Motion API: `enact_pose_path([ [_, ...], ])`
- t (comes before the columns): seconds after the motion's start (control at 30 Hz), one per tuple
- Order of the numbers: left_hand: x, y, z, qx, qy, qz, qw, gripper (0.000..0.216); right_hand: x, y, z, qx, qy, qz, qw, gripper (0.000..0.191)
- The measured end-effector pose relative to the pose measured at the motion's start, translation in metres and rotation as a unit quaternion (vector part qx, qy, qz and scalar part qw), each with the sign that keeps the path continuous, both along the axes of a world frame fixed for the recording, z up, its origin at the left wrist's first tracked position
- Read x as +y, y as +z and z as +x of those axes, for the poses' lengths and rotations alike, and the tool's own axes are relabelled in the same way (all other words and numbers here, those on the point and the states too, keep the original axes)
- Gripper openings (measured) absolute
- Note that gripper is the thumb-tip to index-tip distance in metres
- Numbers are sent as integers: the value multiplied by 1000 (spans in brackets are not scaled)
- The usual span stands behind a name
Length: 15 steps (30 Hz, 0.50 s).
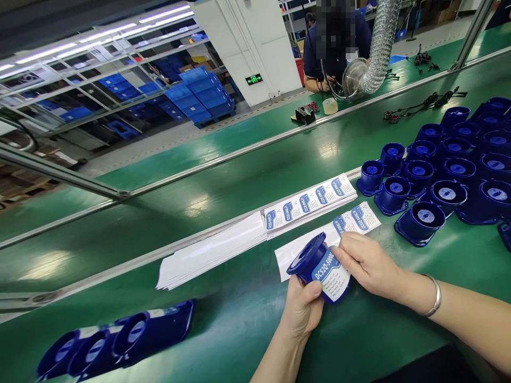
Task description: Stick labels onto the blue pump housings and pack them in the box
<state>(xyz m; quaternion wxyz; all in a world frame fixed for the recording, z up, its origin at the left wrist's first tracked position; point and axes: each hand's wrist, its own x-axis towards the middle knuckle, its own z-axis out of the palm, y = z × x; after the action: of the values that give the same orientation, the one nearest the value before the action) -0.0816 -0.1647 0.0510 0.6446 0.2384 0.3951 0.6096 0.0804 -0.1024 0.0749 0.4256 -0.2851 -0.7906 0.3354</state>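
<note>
My left hand grips a blue cylindrical fan housing lying on its side above the green table. A white and blue label sits on the housing's side. The fingers of my right hand press on that label; a silver bangle is on that wrist. Under the housing lies a label backing strip with two labels left on it. A stack of label sheets rests just behind it.
Many unlabelled blue housings crowd the right side. Three labelled ones lie in a row at lower left. Empty white backing sheets are piled left of centre. Across the conveyor belt, another person sits by a silver duct hose.
</note>
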Motion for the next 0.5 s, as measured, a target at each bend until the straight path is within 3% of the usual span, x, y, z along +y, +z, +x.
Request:
enact_pose_path([
  [0.27,-4,2,2,1,-19,23,1000,78,-13,-6,-8,79,5,-100,992,36],
  [0.5,-7,-4,-3,10,-37,38,999,83,-20,-19,-17,149,-11,-295,944,37],
])
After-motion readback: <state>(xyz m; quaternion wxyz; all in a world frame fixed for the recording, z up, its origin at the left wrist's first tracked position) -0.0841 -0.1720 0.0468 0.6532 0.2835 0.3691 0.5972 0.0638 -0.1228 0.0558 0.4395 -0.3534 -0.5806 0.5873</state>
